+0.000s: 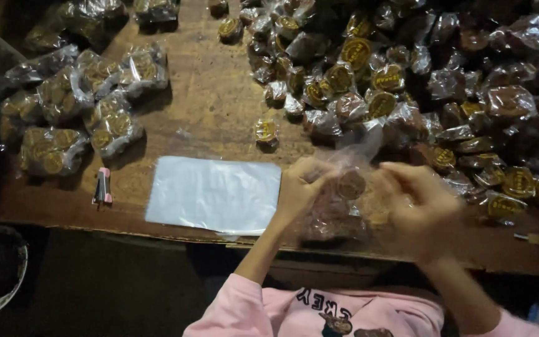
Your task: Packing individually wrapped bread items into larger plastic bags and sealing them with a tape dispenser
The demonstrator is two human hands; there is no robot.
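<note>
The left hand (297,187) and the blurred right hand (416,200) both pinch a thin clear bag (338,200) at the table's (219,100) 6 o'clock edge; it looks light, slippery and soft, best gripped at its mouth.

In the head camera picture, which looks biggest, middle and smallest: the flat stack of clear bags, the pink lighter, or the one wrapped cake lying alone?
1. Flat stack of clear bags, by far the biggest.
2. Lone wrapped cake.
3. Pink lighter; it looks close to the cake in size, so these two are unsure.
</note>
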